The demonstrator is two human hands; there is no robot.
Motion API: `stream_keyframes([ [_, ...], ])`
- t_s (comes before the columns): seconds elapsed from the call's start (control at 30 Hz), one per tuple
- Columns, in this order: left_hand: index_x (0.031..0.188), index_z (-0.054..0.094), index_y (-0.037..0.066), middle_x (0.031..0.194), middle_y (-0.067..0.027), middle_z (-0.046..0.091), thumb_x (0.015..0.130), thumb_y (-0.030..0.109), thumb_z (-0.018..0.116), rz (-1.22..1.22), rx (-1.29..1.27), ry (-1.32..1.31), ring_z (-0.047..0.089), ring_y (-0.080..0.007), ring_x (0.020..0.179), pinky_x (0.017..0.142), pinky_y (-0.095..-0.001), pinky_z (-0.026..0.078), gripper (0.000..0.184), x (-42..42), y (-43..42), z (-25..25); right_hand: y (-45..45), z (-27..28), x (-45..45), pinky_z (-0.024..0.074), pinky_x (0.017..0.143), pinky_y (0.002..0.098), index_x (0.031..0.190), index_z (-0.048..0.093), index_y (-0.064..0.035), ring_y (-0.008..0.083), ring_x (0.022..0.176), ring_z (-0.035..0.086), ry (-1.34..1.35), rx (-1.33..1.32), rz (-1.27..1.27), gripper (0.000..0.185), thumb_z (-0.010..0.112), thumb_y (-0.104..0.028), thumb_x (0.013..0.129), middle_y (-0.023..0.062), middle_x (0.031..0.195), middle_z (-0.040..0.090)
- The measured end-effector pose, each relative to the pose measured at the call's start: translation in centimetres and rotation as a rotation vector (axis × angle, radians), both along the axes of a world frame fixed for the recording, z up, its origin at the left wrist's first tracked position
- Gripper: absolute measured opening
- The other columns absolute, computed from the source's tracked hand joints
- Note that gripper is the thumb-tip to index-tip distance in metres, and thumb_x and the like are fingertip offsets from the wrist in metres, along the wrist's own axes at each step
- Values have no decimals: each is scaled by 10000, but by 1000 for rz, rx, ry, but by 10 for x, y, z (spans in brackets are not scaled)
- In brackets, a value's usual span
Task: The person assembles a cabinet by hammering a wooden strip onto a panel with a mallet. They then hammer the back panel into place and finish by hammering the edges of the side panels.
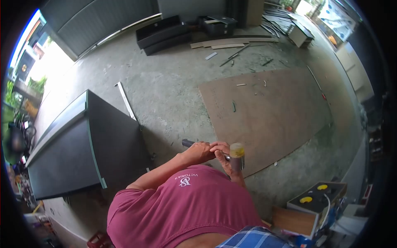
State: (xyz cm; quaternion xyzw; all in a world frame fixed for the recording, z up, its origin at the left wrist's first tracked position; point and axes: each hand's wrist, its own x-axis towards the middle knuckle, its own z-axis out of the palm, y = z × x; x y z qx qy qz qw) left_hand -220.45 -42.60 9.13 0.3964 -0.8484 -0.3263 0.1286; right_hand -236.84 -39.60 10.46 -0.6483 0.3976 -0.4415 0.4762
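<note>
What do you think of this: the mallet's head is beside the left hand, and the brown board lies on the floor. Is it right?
Not quite: the head view shows the mallet's head beside the right hand, not the left hand. The brown board does lie on the floor.

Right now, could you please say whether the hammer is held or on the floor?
Held: the left hand and right hand are on the hammer, dark end past the left, yellow-topped head by the right.
</note>
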Motion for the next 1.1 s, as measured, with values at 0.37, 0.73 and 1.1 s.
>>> stream_keyframes([
  [0.37,958,581,5,785,-190,627,841,330,585,80,265,155,606,-370,741,664,-427,467,346,38,-57,4,-88,0,22,462,716,282,934,598,-92,163,915,546,12,106,138,364,525,-444,884,62,992,588],
  [0.73,1006,573,47,725,-196,604,841,310,597,289,249,304,600,-365,698,625,-432,459,311,180,-263,-15,-323,-1,180,436,804,295,988,585,-47,170,939,540,-103,194,247,447,548,-474,863,63,992,582],
  [1.1,975,598,64,713,-156,609,807,170,630,680,32,539,614,-312,644,571,-360,468,201,308,-413,12,-489,-24,308,376,972,383,1257,412,-10,274,1155,475,-134,337,527,698,667,-448,777,146,1244,470],
])
